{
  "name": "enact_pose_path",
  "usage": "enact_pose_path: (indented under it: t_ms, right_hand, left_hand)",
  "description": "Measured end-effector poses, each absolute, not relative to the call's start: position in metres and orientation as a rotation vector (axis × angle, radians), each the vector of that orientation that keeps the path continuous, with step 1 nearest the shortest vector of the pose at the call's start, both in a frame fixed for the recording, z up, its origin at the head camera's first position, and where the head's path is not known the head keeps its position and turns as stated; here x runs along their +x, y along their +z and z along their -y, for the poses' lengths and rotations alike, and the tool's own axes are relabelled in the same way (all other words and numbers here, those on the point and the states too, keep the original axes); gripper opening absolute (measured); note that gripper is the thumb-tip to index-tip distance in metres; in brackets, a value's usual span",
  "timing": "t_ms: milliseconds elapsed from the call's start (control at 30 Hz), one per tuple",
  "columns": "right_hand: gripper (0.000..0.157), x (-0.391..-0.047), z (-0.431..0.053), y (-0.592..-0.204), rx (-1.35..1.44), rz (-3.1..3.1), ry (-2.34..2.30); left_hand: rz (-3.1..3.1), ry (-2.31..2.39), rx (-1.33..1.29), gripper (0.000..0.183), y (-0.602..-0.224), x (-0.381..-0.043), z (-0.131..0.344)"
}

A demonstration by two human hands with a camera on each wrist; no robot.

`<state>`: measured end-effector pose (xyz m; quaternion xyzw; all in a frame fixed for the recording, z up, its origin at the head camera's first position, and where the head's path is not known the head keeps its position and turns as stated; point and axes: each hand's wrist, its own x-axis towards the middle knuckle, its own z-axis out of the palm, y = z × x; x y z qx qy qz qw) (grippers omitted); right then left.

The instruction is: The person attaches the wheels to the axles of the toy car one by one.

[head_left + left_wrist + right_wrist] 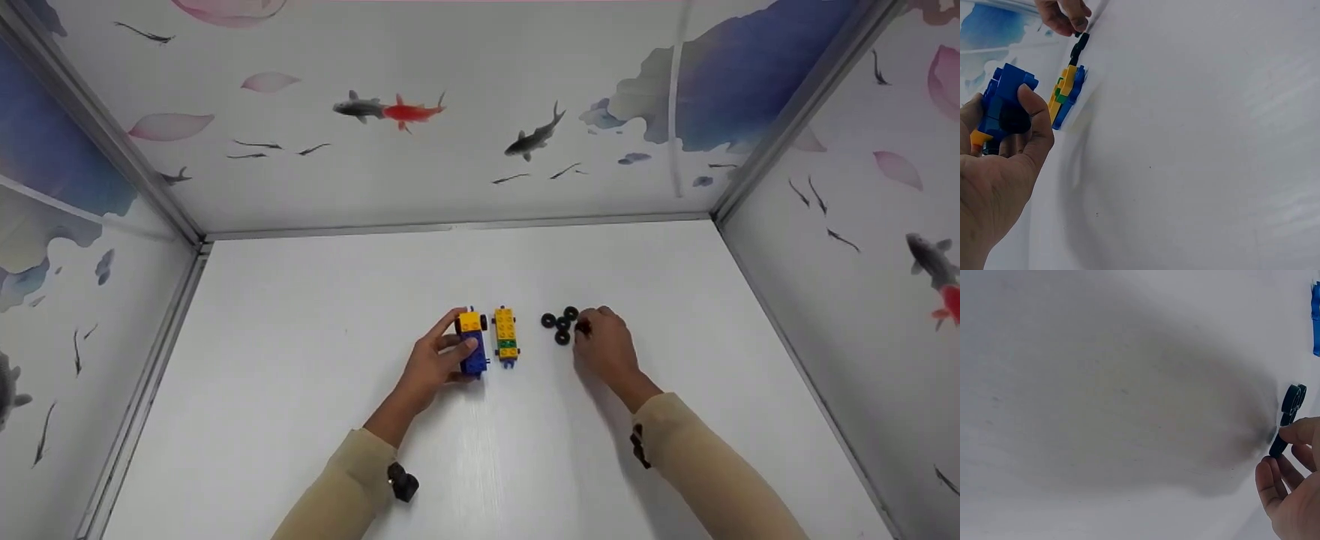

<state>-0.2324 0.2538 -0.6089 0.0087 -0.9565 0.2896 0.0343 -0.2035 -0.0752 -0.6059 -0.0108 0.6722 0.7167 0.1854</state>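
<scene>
Plainly, the brick car (505, 326), yellow and green on a blue base, makes a good landmark: you have one hand on each side of it. Your left hand (433, 364) grips the blue toy car (472, 355) just left of the brick car, thumb laid across the blue body. Well to the brick car's right, your right hand (609, 345) pinches one black wheel (1278, 446) between thumb and fingers. Four loose wheels (562, 324) lie close together between the brick car and that hand.

Picking up a single wheel looks like the step in hand. Take it by the rim so the hub stays uncovered, and lift straight up so you don't nudge its neighbours. A bare peg (487, 362) juts from the blue toy car on the side facing the brick car; if a wheel is meant for it, meet the peg squarely and brace the body against your push.

As for containers, the loose wheels rest directly on the counter (480, 450) rather than in a tray, so a careless brush could scatter them towards the brick car. Whether the blue toy car touches the counter, you can't tell from these views.
</scene>
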Motion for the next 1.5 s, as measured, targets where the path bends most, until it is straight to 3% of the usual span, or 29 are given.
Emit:
enact_pose_path:
  t_ms: [1133,1500]
  right_hand:
    - [0.035,-0.216,-0.205,-0.595,0.347,2.839,1.225]
    - [0.036,-0.211,-0.192,-0.592,0.603,2.836,1.267]
  left_hand:
    - [-1.836,2.045,-0.099,0.09,-0.604,-0.207,0.072]
    - [-1.781,2.091,-0.096,0.091,-0.604,-0.209,0.072]
